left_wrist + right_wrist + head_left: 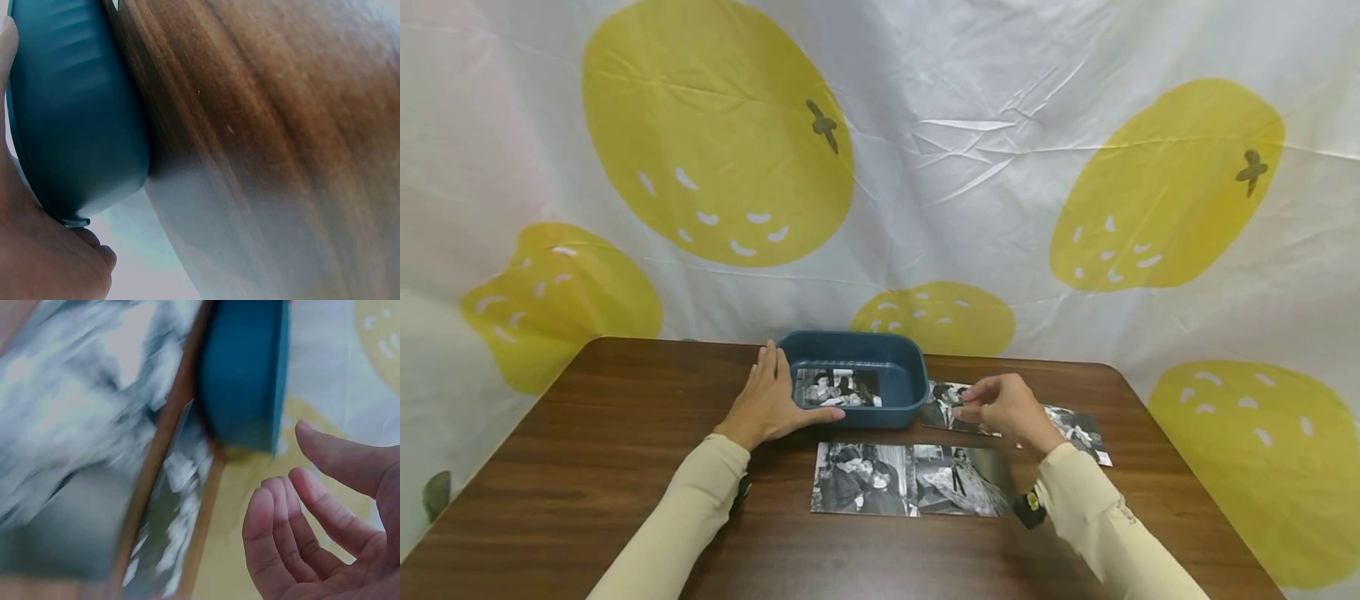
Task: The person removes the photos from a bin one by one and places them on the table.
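A blue tub (850, 379) sits at about 12 o'clock on the brown worktop (587, 467), close to the far edge. The left hand (771, 400) rests against the tub's 9 o'clock wall, fingers straight along the rim and the thumb stretched along the near wall; this grip is flat and open, pressing the tub rather than curling round it. The left wrist view shows the tub's blue wall (75, 112) hard against the palm (44, 250). Inside the tub lies one black-and-white photo (837, 388), flat on the bottom.

The right hand (1003, 404) hovers at about 2 o'clock, just beside the tub's 3 o'clock wall, over a photo on the worktop (943, 406). Its fingers are loosely bent with the thumb and fingertips near each other; in the right wrist view the fingers (312, 500) are relaxed and apart, and this grip has hold of nothing that can be seen. Whether a fingertip touches the photo below cannot be told.

Another photo (1078, 433) lies at 3 o'clock, partly behind the right wrist. Two more photos lie side by side at 6 o'clock of the tub, the left one (861, 479) touching the right one (958, 481). A white cloth with yellow fruit (715, 133) hangs behind the worktop.
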The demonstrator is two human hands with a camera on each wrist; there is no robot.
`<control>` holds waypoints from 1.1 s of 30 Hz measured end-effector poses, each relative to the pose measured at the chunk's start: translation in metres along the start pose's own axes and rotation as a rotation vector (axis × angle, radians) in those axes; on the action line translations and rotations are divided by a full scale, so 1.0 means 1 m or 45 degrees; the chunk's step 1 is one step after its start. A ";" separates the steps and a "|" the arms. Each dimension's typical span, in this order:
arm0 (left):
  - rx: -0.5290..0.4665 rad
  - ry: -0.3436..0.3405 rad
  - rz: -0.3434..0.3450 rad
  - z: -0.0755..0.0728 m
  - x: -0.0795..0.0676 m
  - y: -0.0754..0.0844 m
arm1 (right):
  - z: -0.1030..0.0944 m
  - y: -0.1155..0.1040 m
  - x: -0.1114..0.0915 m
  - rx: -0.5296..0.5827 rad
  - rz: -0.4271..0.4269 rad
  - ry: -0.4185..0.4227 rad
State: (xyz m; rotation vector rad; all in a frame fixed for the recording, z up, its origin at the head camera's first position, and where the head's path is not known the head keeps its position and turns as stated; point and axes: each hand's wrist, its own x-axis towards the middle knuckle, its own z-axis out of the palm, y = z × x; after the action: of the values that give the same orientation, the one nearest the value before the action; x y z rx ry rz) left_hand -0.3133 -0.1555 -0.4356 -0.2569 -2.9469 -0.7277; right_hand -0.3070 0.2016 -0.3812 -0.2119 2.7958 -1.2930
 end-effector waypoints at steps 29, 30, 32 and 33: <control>-0.010 -0.040 -0.044 0.001 -0.001 0.000 | 0.104 -0.067 0.082 0.320 0.232 -0.159; -0.008 -0.038 -0.046 0.001 -0.001 0.000 | 0.105 -0.067 0.084 0.305 0.236 -0.142; -0.001 -0.035 -0.048 0.000 -0.002 0.001 | 0.106 -0.065 0.086 0.278 0.243 -0.114; 0.000 -0.034 -0.049 0.000 -0.003 0.001 | 0.107 -0.065 0.087 0.274 0.248 -0.105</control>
State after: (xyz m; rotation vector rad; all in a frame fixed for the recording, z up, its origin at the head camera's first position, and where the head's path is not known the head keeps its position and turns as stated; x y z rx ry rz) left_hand -0.3102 -0.1547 -0.4352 -0.2127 -2.9849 -0.7346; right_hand -0.3748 0.0665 -0.4004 0.0168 2.5119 -1.4836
